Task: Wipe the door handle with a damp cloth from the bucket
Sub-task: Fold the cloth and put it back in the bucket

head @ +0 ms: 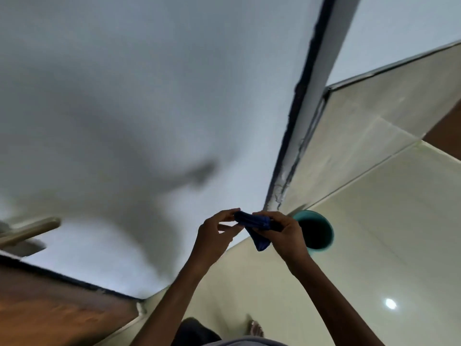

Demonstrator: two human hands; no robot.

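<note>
A dark blue cloth (257, 227) is held between both hands just below the middle of the view. The left hand (214, 236) is closed lightly on the cloth's upper left end, pinched between thumb and fingertips, and the right hand (287, 236) is gripped around its right side, with a loose corner hanging below towards 6 o'clock. Whether the cloth is damp cannot be told.

A teal bucket (321, 245) is seen standing on the tiled floor (374, 221) just beside the right hand, at 3 o'clock from it; its near rim is partly hidden by that hand, and its inside looks dark.

The door handle (30, 231), a pale lever, is found blurred at the left edge, at 9 o'clock from the hands and well apart from them. The grey-white door (149, 96) fills the stretch between handle and hands, crossed by shadows. The door's edge and frame (309, 96) run from 12 o'clock down to a point just above the hands.

Open floor is seen from 2 to 5 o'clock of the bucket, marked by tile joints and one bright reflection. A brown wooden surface (50, 310) takes up the corner at 8 o'clock. A bare foot (255, 329) is seen at 6 o'clock.
</note>
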